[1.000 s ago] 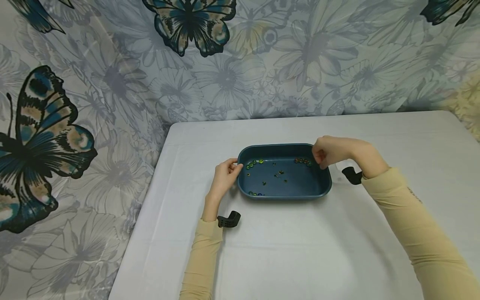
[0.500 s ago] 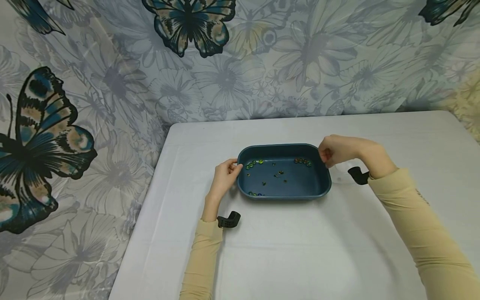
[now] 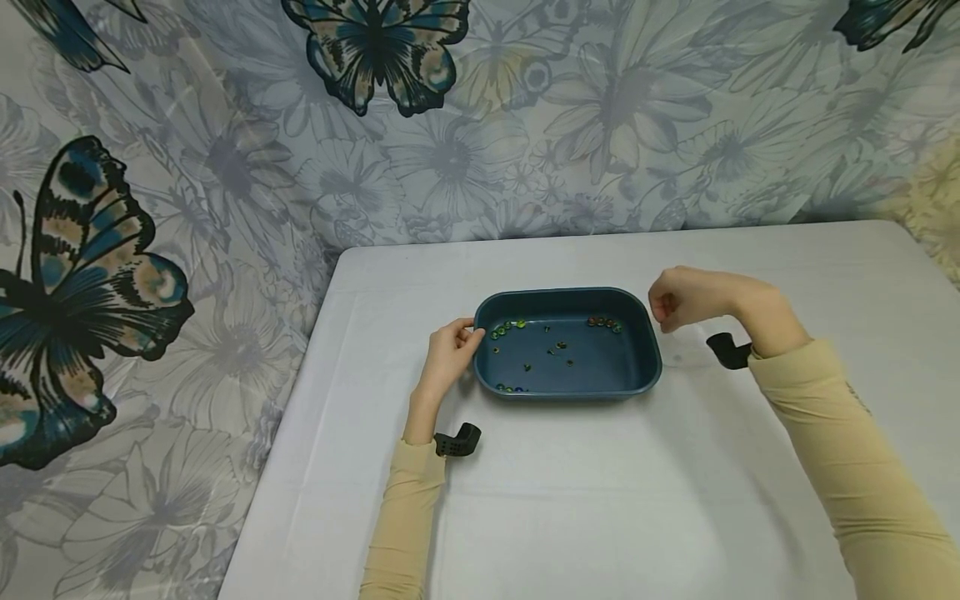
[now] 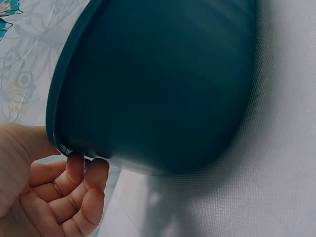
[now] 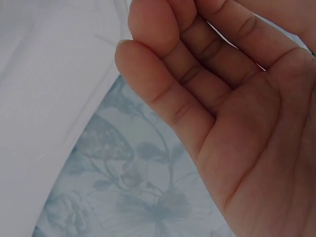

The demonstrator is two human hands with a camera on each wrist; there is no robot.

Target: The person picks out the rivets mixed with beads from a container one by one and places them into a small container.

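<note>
A dark blue rectangular tray (image 3: 606, 365) rests on the table. My left hand (image 3: 444, 358) grips its left rim; in the left wrist view, the thumb lies on one side and curled fingertips (image 4: 98, 173) on the other. Small glassy beads lie inside: green ones (image 3: 510, 327) at upper left, reddish and green ones (image 3: 603, 323) at upper right, bluish ones (image 3: 512, 388) at lower left. Smaller gold-toned pieces (image 3: 561, 345) are scattered mid-tray. Just beyond the right rim, my right hand (image 3: 701, 297) hovers with bent fingers. I cannot tell whether its hidden thumb and index tips pinch anything.
A white cloth (image 3: 600, 508) covers the table, whose far edge meets a hanging fabric with butterflies and flowers (image 3: 457, 158). Black wrist mounts (image 3: 458, 439) sit on both wrists below beige sleeves.
My right hand has moved right, from over the tray's upper right corner to outside its rim. My left hand has stayed at the left rim, and the beads lie as before.
</note>
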